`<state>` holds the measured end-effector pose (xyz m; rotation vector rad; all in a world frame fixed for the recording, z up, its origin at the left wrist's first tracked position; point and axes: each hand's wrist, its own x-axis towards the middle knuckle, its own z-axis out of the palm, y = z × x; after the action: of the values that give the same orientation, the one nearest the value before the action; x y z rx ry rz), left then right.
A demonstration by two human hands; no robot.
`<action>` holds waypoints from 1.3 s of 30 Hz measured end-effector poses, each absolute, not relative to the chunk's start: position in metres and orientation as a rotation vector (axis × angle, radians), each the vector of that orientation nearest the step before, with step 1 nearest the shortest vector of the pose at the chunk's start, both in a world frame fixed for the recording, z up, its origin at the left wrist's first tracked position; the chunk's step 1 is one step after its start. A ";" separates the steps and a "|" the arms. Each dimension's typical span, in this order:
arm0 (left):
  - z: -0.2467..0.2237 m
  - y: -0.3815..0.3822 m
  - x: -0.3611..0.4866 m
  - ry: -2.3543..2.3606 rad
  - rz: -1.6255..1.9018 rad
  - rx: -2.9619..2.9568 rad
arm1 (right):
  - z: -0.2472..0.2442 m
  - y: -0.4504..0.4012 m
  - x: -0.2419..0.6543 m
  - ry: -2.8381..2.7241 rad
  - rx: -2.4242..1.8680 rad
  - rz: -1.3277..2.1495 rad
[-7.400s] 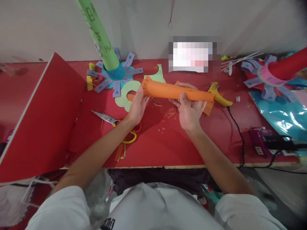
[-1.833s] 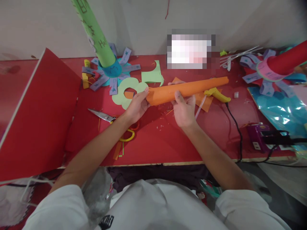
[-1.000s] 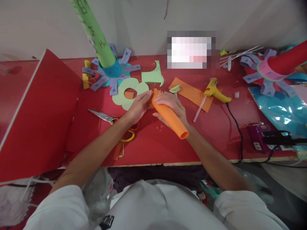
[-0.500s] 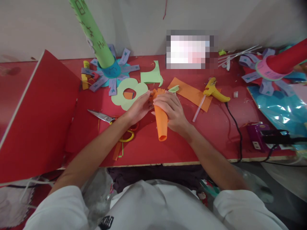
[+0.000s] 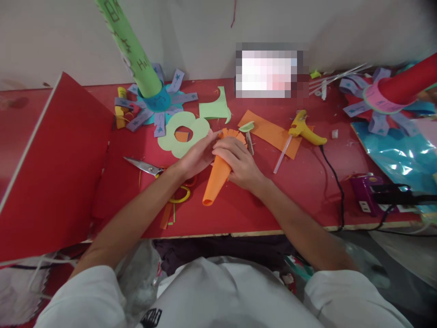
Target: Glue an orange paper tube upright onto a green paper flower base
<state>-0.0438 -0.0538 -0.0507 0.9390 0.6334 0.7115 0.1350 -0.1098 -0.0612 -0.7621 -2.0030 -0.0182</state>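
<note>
An orange paper tube narrows toward its open lower end, which points down and left; its upper end is cut into a fringe. My right hand is wrapped over the upper part of the tube. At the fringed end, on the left side, my left hand holds the tube's edge, its fingertips partly hidden. Under and beside my left hand lies a pale green paper flower with a round hole. Scissors with yellow and red handles rest below my left forearm.
A yellow glue gun lies on an orange strip at right. Green and red paper tubes stand at the back. A purple power socket sits front right; a red board leans at left.
The lower end of the orange tube has swung to the left, and its fringe now shows more on the right. My right hand has turned slightly with it.
</note>
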 end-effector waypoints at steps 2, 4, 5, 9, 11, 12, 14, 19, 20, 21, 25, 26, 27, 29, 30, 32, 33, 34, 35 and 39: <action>-0.050 -0.054 -0.045 0.603 0.678 0.947 | -0.062 -0.111 0.134 -2.030 -0.748 -0.020; -0.048 -0.055 -0.045 0.562 0.644 0.948 | -0.065 -0.111 0.134 -2.048 -0.763 0.008; -0.047 -0.056 -0.045 0.548 0.635 0.948 | -0.066 -0.111 0.135 -2.052 -0.784 0.033; -0.039 -0.059 -0.044 0.516 0.622 0.942 | -0.069 -0.109 0.137 -2.049 -0.856 0.068; -0.036 -0.060 -0.043 0.501 0.619 0.935 | -0.068 -0.108 0.138 -2.042 -0.851 0.032; -0.035 -0.061 -0.043 0.486 0.613 0.936 | -0.067 -0.108 0.139 -2.038 -0.848 0.015; -0.036 -0.061 -0.044 0.449 0.596 0.944 | -0.064 -0.107 0.139 -2.028 -0.863 0.007; -0.046 -0.056 -0.045 0.410 0.584 1.001 | -0.061 -0.107 0.141 -1.865 -0.939 0.105; -0.049 -0.054 -0.046 0.420 0.598 1.024 | -0.060 -0.107 0.142 -1.814 -0.952 0.125; -0.051 -0.053 -0.046 0.437 0.621 1.046 | -0.059 -0.107 0.143 -1.766 -0.963 0.143; -0.051 -0.051 -0.048 0.495 0.746 1.083 | -0.052 -0.105 0.147 -1.550 -0.966 0.265; -0.049 -0.051 -0.049 0.497 0.772 1.083 | -0.050 -0.104 0.148 -1.482 -0.958 0.312; -0.048 -0.051 -0.049 0.499 0.794 1.086 | -0.049 -0.102 0.148 -1.404 -0.949 0.364; -0.046 -0.052 -0.049 0.528 0.843 1.110 | -0.049 -0.098 0.151 -1.233 -0.921 0.474; -0.047 -0.053 -0.049 0.554 0.868 1.139 | -0.050 -0.095 0.152 -1.151 -0.903 0.532; -0.049 -0.053 -0.048 0.616 0.904 1.236 | -0.052 -0.089 0.155 -1.015 -0.851 0.656; -0.051 -0.053 -0.047 0.637 0.907 1.300 | -0.054 -0.087 0.156 -0.960 -0.818 0.726; -0.053 -0.054 -0.046 0.647 0.902 1.369 | -0.054 -0.085 0.157 -0.909 -0.784 0.802; -0.056 -0.054 -0.045 0.648 0.889 1.440 | -0.055 -0.085 0.158 -0.861 -0.751 0.877; -0.061 -0.058 -0.043 0.657 0.825 1.662 | -0.048 -0.089 0.156 -0.720 -0.696 1.063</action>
<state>-0.0429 -0.0577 -0.0609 1.6616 0.6574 0.8246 0.1557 -0.0886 -0.0482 -0.6964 -0.7197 1.0630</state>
